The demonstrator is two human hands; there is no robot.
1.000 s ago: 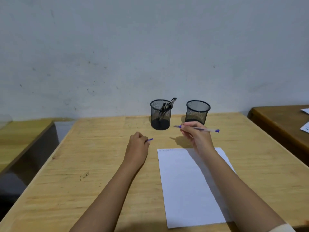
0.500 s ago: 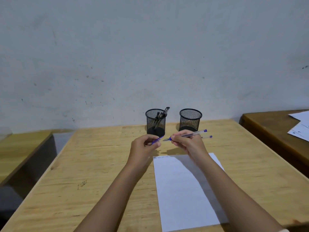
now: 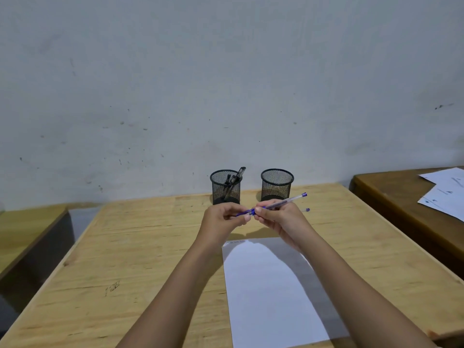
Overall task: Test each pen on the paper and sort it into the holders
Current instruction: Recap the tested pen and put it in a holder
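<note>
One tabletop [image 3: 140,247]: wooden, carrying everything, with the work laid out straight ahead of the person.
Sheet: the paper [image 3: 271,297] lies flat nearest the person, just below the hands, likely so a pen can drop straight onto it for a test stroke. Faint marks sit at its far edge.
Two holders: the left holder [image 3: 226,190] has several dark pens [image 3: 234,178] leaning in it, and the right holder [image 3: 277,184] shows none. Both stand beyond the paper, within reach for sorting.
Right grip: the right hand [image 3: 281,219] is clamped on the pen [image 3: 283,202], raised above the tabletop, barrel angled up to the right and tip toward the other hand.
Left grip: the left hand [image 3: 221,222] pinches the purple cap [image 3: 242,213] at the pen's tip. I cannot tell whether this is capping or uncapping.
Spare: a second pen [image 3: 306,210] pokes out from the right hand, probably waiting its turn.
</note>
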